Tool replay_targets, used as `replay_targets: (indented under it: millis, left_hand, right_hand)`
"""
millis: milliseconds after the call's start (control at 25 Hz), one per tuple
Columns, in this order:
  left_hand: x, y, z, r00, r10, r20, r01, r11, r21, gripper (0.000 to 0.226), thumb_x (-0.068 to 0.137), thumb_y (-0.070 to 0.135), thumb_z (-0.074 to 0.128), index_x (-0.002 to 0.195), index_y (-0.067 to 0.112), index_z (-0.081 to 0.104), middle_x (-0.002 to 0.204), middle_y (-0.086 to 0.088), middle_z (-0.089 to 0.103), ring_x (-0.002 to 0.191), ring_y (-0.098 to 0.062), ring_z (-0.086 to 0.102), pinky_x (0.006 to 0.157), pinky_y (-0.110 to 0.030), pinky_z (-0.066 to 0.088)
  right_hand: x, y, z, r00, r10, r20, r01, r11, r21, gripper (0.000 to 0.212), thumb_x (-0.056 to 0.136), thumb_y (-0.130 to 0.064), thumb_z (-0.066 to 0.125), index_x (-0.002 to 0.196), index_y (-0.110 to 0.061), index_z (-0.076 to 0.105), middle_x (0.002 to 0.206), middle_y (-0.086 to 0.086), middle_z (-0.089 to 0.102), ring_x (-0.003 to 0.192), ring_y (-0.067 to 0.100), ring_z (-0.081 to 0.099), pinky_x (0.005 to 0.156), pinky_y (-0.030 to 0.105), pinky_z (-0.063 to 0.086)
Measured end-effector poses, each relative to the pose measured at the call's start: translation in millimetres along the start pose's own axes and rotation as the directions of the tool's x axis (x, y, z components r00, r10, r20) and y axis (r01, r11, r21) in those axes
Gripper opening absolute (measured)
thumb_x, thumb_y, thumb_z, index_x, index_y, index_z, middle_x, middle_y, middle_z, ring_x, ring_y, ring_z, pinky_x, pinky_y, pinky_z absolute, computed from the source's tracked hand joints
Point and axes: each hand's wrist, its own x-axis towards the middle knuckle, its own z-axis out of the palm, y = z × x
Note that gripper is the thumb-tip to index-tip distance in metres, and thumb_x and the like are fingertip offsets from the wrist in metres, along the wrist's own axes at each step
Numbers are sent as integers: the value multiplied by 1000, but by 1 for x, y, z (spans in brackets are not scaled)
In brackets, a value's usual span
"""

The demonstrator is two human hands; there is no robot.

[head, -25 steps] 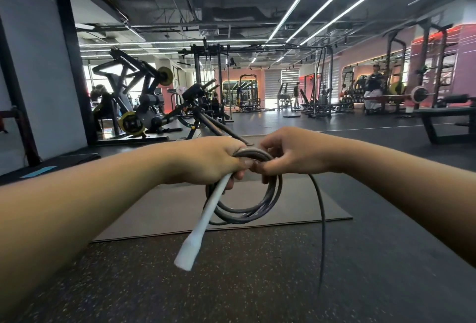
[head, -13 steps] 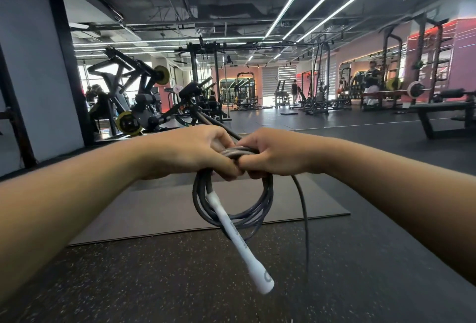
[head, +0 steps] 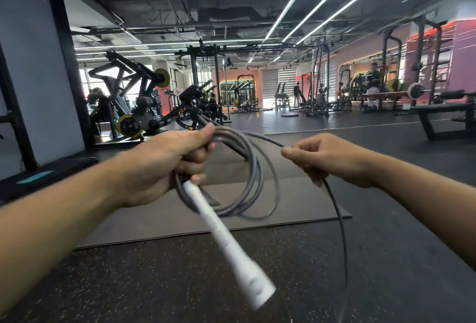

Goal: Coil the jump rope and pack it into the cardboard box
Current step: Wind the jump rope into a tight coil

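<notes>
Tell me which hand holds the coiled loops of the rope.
The left hand grips the coiled loops and the white handle. The right hand only pinches the single loose strand.

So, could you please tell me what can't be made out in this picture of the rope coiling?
Head view, the only one:
- Cardboard box: nowhere in frame.
- Second handle: the loose strand runs off the bottom edge.
- Print on the white handle: motion-blurred.
- Loop count in the coil: blurred, partly hidden by the left hand.
- Right hand: pinches the strand.
</notes>
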Motion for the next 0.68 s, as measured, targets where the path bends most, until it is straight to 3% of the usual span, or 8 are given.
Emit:
replay_targets:
  millis: [80,200,280,360,400,520,600,680]
  left_hand:
    - [10,-10,7,989,65,-129,-100,953,-285,32,101,38,50,85,11,52,53,8,29,38,-5,24,43,-22,42]
    - [26,-22,24,928,62,-367,-257,819,-512,34,103,42,45,84,14,51,51,9,32,36,-6,27,45,-22,46]
    - [35,-27,34,829,23,-558,-402,718,-568,37,105,43,41,80,16,49,50,8,31,37,-8,29,45,-22,50]
    - [41,-32,47,740,-47,-671,-504,622,-599,41,106,45,37,77,17,45,54,5,36,44,-10,38,51,-24,55]
    - [43,-34,54,705,-79,-705,-513,630,-583,42,106,47,35,77,18,45,60,3,43,52,-13,46,59,-28,56]
    - [44,-50,75,636,-104,-765,-392,810,-436,44,104,52,32,87,20,56,89,1,64,83,-16,62,84,-38,48]
    - [42,-61,78,681,-139,-719,-283,855,-433,42,104,51,36,102,19,63,106,2,69,96,-14,64,91,-39,49]
    - [35,-69,73,752,-139,-645,-138,923,-360,40,100,47,52,127,17,56,122,1,65,108,-16,61,100,-45,49]
  right_hand:
    - [2,15,11,1000,12,13,-15,970,242,31,95,-42,65,77,-16,66,64,1,44,55,18,40,57,33,47]
    - [9,20,34,991,-45,125,-19,880,474,14,99,-22,63,104,-15,74,73,3,47,58,16,42,63,36,48]
    - [12,12,48,984,-95,148,-14,797,604,29,94,-1,65,115,-19,75,82,6,48,62,15,44,63,33,41]
    - [18,-3,59,986,-109,126,-5,735,678,48,84,1,70,128,-17,67,96,8,53,64,10,48,64,30,33]
    - [22,-14,65,988,-120,94,22,721,692,48,84,-7,75,130,-16,64,98,6,56,62,8,47,63,29,31]
    - [34,-45,84,990,-121,-70,138,771,622,34,92,-28,74,118,-9,65,85,-2,71,54,4,52,54,20,37]
    - [38,-57,92,977,-125,-175,198,837,509,20,97,-28,69,100,-8,67,72,0,71,53,5,59,53,18,46]
    - [41,-62,90,964,-134,-228,213,904,371,27,99,-34,66,84,-11,64,61,2,62,46,4,53,48,16,43]
